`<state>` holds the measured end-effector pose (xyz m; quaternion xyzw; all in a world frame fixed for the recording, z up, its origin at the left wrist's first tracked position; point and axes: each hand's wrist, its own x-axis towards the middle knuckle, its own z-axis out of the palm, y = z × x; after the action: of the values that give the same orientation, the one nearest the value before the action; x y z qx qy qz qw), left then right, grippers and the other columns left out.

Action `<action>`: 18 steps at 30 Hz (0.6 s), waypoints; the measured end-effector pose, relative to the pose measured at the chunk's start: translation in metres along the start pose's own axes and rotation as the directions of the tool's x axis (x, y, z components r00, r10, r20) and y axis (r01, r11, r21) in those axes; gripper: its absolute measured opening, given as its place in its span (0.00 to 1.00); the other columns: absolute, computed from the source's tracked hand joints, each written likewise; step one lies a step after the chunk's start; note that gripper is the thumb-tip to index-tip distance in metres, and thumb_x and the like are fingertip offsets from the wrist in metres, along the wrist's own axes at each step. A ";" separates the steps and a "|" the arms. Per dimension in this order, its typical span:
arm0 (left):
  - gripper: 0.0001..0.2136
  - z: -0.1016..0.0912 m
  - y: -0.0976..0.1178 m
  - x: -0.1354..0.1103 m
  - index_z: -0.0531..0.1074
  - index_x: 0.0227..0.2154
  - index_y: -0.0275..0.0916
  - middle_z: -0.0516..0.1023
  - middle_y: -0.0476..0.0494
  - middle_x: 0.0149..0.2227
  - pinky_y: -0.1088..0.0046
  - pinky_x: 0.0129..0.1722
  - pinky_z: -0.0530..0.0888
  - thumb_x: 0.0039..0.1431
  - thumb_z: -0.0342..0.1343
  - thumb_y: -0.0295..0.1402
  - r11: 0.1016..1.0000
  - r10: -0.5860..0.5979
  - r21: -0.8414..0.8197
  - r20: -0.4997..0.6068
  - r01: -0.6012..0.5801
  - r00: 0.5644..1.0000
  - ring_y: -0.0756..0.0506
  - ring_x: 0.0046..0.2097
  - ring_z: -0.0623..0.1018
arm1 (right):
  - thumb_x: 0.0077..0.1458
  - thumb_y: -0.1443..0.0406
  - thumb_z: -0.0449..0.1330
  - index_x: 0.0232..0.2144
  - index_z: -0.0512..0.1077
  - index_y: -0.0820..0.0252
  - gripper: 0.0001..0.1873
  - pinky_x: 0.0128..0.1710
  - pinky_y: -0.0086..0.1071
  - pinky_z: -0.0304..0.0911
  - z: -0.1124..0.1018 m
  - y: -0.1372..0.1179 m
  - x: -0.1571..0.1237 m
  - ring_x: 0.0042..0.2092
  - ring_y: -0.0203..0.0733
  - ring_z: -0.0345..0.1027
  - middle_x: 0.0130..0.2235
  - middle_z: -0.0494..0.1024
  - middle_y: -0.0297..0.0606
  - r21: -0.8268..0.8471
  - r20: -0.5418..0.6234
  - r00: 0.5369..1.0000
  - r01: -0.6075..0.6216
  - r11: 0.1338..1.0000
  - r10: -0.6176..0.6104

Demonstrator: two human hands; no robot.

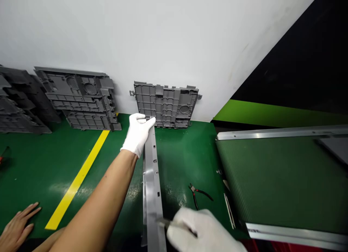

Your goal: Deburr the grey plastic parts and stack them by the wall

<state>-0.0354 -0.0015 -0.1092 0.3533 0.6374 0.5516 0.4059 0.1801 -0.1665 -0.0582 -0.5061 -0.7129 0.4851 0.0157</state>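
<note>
A long grey plastic strip (151, 179) lies lengthwise on the green floor, running away from me. My left hand (136, 133), in a white glove, is closed on the strip's far end. My right hand (202, 233), also gloved, is closed near the strip's near end around a thin metal tool (166, 222) whose tip rests on the strip. A grey ribbed plastic panel (166, 105) leans against the white wall just beyond the strip's far end.
More grey panels (81, 99) lean stacked against the wall at left. Red-handled pliers (198, 194) lie on the floor right of the strip. A conveyor belt (280, 179) fills the right side. A yellow floor line (78, 179) runs diagonally. Another person's bare hand (16, 226) rests at bottom left.
</note>
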 end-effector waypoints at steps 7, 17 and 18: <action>0.12 -0.007 -0.007 0.019 0.75 0.27 0.38 0.79 0.42 0.36 0.69 0.47 0.68 0.60 0.54 0.40 0.969 0.208 -0.192 0.276 -0.158 0.938 0.43 0.41 0.75 | 0.72 0.51 0.36 0.29 0.68 0.57 0.30 0.31 0.29 0.56 -0.069 -0.009 0.081 0.28 0.35 0.61 0.27 0.69 0.30 -0.381 -0.201 0.948 0.157 0.911 -0.248; 0.13 -0.004 -0.012 0.019 0.71 0.25 0.39 0.72 0.47 0.31 0.72 0.39 0.68 0.62 0.53 0.40 0.955 0.164 -0.285 0.272 -0.083 0.948 0.47 0.34 0.69 | 0.66 0.41 0.30 0.38 0.75 0.54 0.40 0.36 0.33 0.60 -0.099 -0.047 0.164 0.37 0.43 0.71 0.36 0.79 0.39 -0.679 -0.249 0.958 -0.068 0.731 -0.141; 0.13 -0.004 -0.012 0.019 0.71 0.26 0.39 0.72 0.47 0.31 0.72 0.40 0.68 0.62 0.53 0.40 0.956 0.169 -0.280 0.273 -0.090 0.947 0.47 0.35 0.70 | 0.66 0.41 0.30 0.40 0.76 0.54 0.40 0.37 0.34 0.61 -0.100 -0.049 0.163 0.38 0.44 0.72 0.37 0.79 0.40 -0.692 -0.255 0.958 -0.087 0.716 -0.130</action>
<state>-0.0471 0.0119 -0.1233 0.4153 0.4659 0.5986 0.5021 0.1172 0.0203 -0.0475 -0.5308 -0.8386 0.1023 -0.0677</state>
